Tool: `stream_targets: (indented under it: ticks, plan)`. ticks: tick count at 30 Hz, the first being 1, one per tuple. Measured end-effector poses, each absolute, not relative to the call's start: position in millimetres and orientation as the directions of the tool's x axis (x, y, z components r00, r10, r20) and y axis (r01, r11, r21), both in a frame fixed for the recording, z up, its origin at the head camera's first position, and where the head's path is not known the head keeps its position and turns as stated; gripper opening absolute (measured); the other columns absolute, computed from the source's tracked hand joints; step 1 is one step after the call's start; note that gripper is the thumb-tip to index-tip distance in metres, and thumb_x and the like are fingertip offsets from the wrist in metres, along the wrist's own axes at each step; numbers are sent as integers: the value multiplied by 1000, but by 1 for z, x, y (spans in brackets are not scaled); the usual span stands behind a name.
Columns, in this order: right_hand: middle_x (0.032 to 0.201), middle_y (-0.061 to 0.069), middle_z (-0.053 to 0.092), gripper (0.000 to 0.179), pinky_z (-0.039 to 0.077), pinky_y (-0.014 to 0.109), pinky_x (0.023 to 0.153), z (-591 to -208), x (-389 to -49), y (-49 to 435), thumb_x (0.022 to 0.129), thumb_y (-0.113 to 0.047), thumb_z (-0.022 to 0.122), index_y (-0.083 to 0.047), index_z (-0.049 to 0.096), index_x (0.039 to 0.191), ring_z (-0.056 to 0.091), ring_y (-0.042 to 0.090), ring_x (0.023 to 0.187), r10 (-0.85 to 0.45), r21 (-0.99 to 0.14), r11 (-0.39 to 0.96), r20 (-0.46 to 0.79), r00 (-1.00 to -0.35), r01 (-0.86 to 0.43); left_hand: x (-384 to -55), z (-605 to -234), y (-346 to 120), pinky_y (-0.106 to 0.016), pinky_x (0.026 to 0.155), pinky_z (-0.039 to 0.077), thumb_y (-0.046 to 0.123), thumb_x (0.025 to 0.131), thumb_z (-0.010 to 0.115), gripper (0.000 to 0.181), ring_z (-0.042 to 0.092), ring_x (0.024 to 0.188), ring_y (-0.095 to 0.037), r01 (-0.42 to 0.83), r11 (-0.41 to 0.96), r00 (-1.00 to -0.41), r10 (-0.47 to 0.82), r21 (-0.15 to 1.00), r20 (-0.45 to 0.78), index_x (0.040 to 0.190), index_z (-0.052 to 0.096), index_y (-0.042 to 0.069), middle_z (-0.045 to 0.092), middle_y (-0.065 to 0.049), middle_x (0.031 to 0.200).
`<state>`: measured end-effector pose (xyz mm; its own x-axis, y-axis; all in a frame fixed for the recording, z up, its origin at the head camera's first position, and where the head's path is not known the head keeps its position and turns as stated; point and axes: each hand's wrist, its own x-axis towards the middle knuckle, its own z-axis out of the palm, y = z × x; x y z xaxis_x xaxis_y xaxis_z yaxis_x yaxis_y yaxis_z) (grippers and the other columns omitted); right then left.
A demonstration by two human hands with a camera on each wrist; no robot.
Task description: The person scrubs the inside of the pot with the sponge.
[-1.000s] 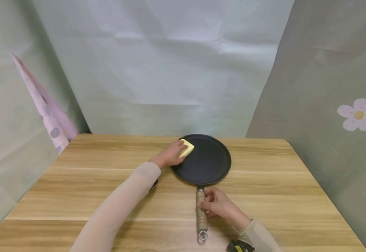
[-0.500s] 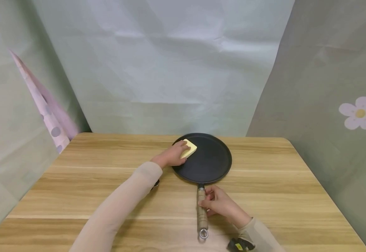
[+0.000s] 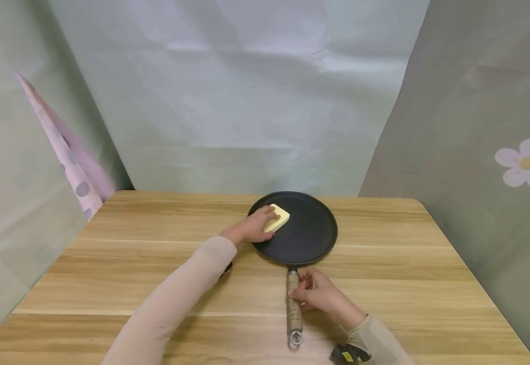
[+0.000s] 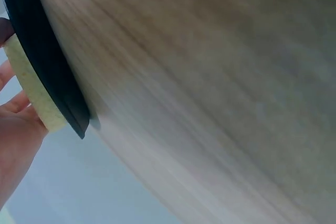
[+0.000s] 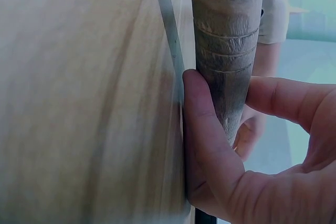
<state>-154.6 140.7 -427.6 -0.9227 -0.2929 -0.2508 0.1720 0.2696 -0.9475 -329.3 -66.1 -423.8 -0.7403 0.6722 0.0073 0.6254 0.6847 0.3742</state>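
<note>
A flat black frying pan with a low rim lies on the wooden table, its wooden handle pointing toward me. My left hand holds a pale yellow sponge against the left part of the pan's surface. In the left wrist view, the sponge shows edge-on above the dark pan rim, fingers along its far side. My right hand pinches the handle near its upper half. The right wrist view shows thumb and fingers on either side of the handle, close over the table.
The wooden table reaches back to a pale grey-green cloth backdrop. A cloth with a flower print hangs at the right. A black wrist strap sits at my right sleeve.
My left hand has slid the sponge slightly to the right across the pan. The right hand keeps its hold on the handle.
</note>
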Motion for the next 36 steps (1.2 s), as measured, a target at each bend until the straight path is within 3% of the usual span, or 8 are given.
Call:
stream_targets:
  ticks: [12, 36]
  plan:
    - [85, 10, 47, 41, 57, 37, 62, -429, -156, 139, 81, -1, 68, 11, 44, 111, 57, 19, 69, -293, -948, 267, -251, -923, 173, -321, -424, -66, -46, 112, 27, 15, 91, 60, 53, 26, 140, -39, 613, 665, -730, 683, 427, -17, 140, 47, -1, 28, -26, 150]
    - [84, 10, 48, 37, 57, 36, 60, -426, -157, 141, 82, -1, 67, 9, 43, 109, 56, 19, 70, -292, -947, 262, -261, -920, 186, -300, -428, -51, -43, 113, 26, 16, 93, 58, 54, 22, 142, -35, 640, 639, -700, 714, 426, -21, 144, 43, 4, 24, -21, 154]
